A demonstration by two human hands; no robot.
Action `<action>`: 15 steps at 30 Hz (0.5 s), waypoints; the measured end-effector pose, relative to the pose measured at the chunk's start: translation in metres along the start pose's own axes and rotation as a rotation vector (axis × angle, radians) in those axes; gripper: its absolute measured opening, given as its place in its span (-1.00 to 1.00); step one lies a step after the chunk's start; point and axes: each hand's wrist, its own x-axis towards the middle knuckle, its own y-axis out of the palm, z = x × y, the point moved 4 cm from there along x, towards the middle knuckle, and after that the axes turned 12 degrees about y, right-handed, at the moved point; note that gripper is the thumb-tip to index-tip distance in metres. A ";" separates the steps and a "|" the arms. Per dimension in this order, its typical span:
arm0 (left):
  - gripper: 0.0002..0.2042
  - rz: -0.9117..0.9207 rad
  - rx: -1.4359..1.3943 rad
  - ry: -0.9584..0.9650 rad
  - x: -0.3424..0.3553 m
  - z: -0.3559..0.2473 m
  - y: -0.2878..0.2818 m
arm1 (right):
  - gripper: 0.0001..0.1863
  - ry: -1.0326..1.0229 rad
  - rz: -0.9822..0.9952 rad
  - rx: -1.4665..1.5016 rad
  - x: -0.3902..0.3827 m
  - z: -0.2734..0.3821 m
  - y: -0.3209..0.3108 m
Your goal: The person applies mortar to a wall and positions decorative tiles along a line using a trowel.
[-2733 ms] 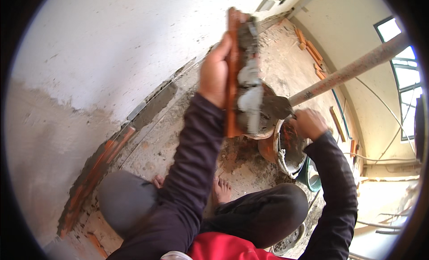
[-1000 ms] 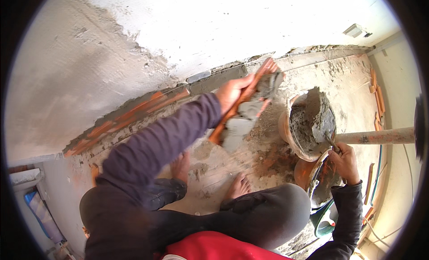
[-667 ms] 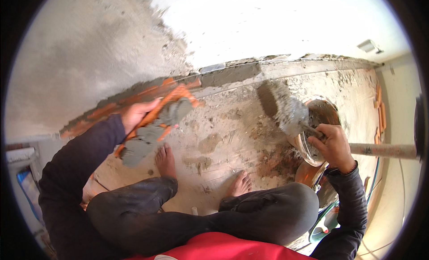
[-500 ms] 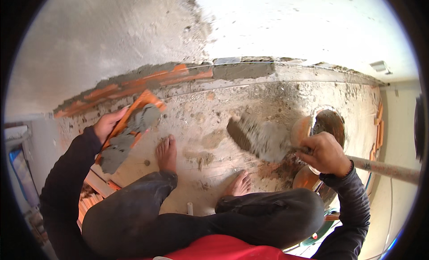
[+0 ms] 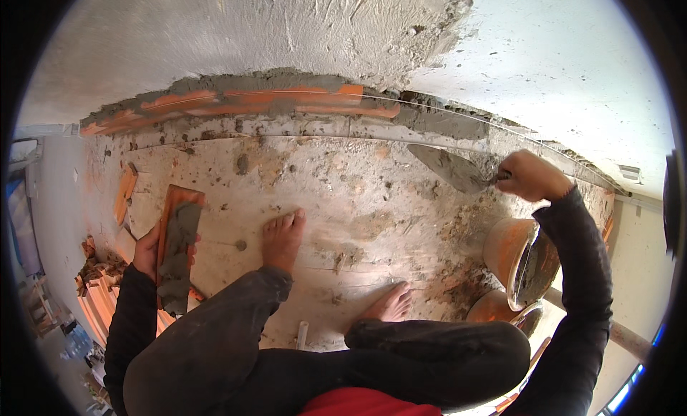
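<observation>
My left hand (image 5: pixel 147 253) grips an orange hollow clay brick (image 5: pixel 170 210) above the floor at the left. Wet grey mortar (image 5: pixel 180 237) coats the brick's upturned face. In my right hand (image 5: pixel 531 175), fingers are wrapped round a trowel's handle. The trowel's pointed blade (image 5: pixel 449 167) is smeared with grey mortar and reaches left, close to the foot of the wall. A course of orange bricks (image 5: pixel 250 101) with mortar on and around it runs along the wall base. To its right lies a patch of grey mortar (image 5: pixel 440 121).
A taut string line (image 5: pixel 458 113) follows the brick course. Two round buckets (image 5: pixel 504 255) stand at the right, the farther one with mortar inside. Stacked orange bricks (image 5: pixel 100 301) sit at the lower left, and a brick piece (image 5: pixel 126 191) lies on the stained floor.
The brick in my left hand has come down and nearer to me, turning more upright. My right hand has carried the trowel away from the buckets toward the wall. The view has shifted left.
</observation>
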 end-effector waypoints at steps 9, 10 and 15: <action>-0.51 -0.244 0.416 -0.021 -0.002 0.023 0.057 | -0.74 0.148 -0.293 0.023 -0.012 -0.015 0.030; -0.51 -0.247 0.414 -0.017 -0.002 0.027 0.063 | -0.74 0.163 -0.383 -0.052 -0.011 -0.012 0.033; -0.54 -0.148 0.269 -0.046 -0.010 0.062 0.091 | -0.80 0.193 -0.581 -0.034 0.007 -0.005 0.048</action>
